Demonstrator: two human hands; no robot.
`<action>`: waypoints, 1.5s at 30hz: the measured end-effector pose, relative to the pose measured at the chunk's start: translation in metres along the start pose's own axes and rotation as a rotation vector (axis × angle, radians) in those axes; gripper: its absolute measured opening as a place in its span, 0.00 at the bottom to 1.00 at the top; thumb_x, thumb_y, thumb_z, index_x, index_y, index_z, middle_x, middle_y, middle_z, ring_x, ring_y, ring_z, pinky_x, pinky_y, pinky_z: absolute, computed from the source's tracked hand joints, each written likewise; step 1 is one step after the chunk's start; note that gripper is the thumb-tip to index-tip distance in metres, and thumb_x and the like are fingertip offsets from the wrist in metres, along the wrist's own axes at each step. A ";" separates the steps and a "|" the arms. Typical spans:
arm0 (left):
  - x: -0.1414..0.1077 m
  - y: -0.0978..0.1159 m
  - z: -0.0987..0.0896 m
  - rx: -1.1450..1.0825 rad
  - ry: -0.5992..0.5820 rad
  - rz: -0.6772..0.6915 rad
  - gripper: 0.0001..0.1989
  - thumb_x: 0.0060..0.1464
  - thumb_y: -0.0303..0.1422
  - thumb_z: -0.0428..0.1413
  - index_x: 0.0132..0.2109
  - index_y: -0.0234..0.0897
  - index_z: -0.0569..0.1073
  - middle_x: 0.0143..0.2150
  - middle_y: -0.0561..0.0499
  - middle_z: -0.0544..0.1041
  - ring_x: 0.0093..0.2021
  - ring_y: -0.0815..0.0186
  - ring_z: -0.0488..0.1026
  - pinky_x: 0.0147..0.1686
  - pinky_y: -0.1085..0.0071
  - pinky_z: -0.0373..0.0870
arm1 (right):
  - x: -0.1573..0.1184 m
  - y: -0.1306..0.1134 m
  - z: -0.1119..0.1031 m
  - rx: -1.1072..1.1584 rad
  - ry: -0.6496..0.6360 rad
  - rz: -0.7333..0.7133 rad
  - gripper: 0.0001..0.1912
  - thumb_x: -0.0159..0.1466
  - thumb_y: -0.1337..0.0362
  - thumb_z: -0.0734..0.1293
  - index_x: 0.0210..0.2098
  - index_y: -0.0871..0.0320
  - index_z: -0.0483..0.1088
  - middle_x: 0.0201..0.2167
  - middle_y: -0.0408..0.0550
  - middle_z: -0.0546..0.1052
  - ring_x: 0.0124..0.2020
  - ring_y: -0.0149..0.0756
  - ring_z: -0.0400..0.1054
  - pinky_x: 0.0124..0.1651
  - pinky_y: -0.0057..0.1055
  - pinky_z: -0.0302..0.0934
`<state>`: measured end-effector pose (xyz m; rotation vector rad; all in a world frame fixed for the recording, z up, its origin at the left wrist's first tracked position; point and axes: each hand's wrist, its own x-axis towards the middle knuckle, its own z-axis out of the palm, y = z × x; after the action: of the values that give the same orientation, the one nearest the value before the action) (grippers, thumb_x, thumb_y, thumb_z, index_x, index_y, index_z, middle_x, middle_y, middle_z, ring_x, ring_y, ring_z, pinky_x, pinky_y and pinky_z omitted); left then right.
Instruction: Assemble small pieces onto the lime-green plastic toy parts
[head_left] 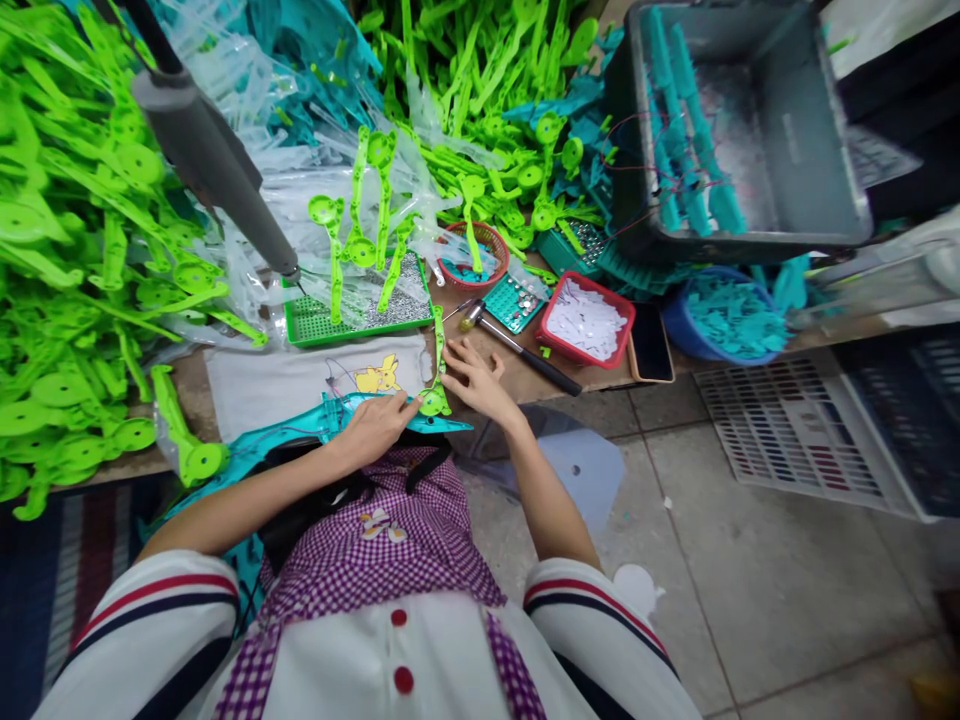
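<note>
Green part (435, 402) sits near the table (196, 388) edge between both hands: right hand (482, 385) fanned loosely beside its stem, left hand (379, 425) curled by the round end, can't tell if gripping; steadying that end probably helps

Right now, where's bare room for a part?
Pale grey printed cloth, left half, between the green mesh tray and turquoise plastic piece; grey plastic bin, right side, beside turquoise wired pieces. Crowded: far left, by lime-green plastic parts.
</note>
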<state>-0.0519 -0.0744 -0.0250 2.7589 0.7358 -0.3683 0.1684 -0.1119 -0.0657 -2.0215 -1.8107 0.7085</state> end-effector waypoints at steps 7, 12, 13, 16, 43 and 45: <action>0.001 0.003 -0.010 -0.009 -0.052 -0.021 0.23 0.64 0.23 0.44 0.64 0.37 0.63 0.45 0.41 0.72 0.41 0.57 0.77 0.38 0.65 0.73 | -0.011 0.004 0.003 0.038 0.154 -0.054 0.21 0.67 0.53 0.61 0.56 0.50 0.70 0.62 0.54 0.70 0.67 0.50 0.58 0.64 0.64 0.45; 0.002 0.004 -0.014 -0.007 -0.063 -0.004 0.23 0.64 0.23 0.45 0.64 0.35 0.63 0.45 0.41 0.72 0.45 0.57 0.77 0.39 0.66 0.73 | -0.036 -0.002 0.019 0.008 0.250 -0.299 0.18 0.70 0.59 0.57 0.51 0.54 0.74 0.51 0.53 0.79 0.53 0.38 0.73 0.61 0.46 0.59; 0.002 0.004 -0.014 -0.003 -0.061 -0.002 0.23 0.64 0.23 0.45 0.64 0.35 0.63 0.45 0.41 0.72 0.45 0.57 0.77 0.39 0.66 0.73 | -0.039 -0.003 0.020 -0.010 0.234 -0.322 0.18 0.71 0.59 0.57 0.51 0.54 0.74 0.51 0.53 0.79 0.52 0.38 0.73 0.60 0.46 0.59; 0.002 0.002 -0.015 0.014 -0.075 0.004 0.23 0.64 0.23 0.44 0.64 0.36 0.62 0.44 0.41 0.72 0.42 0.58 0.77 0.38 0.66 0.73 | -0.040 -0.004 0.017 -0.070 0.181 -0.358 0.19 0.71 0.59 0.56 0.54 0.55 0.72 0.53 0.54 0.78 0.54 0.38 0.72 0.62 0.47 0.59; 0.000 -0.005 -0.032 -0.087 -0.162 -0.013 0.19 0.60 0.21 0.43 0.50 0.35 0.75 0.48 0.42 0.67 0.38 0.62 0.73 0.37 0.66 0.69 | -0.039 -0.025 0.001 -0.150 0.012 -0.191 0.21 0.71 0.56 0.55 0.53 0.56 0.72 0.55 0.54 0.76 0.55 0.44 0.72 0.67 0.57 0.49; 0.003 -0.005 -0.035 -0.090 -0.175 -0.026 0.20 0.59 0.21 0.44 0.50 0.35 0.76 0.48 0.42 0.67 0.38 0.62 0.73 0.37 0.66 0.69 | -0.044 -0.031 0.002 -0.155 0.049 -0.160 0.21 0.71 0.57 0.55 0.54 0.56 0.72 0.56 0.55 0.75 0.56 0.45 0.71 0.66 0.59 0.49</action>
<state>-0.0453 -0.0580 0.0058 2.5952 0.7260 -0.5591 0.1389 -0.1518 -0.0437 -1.9397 -2.0267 0.4819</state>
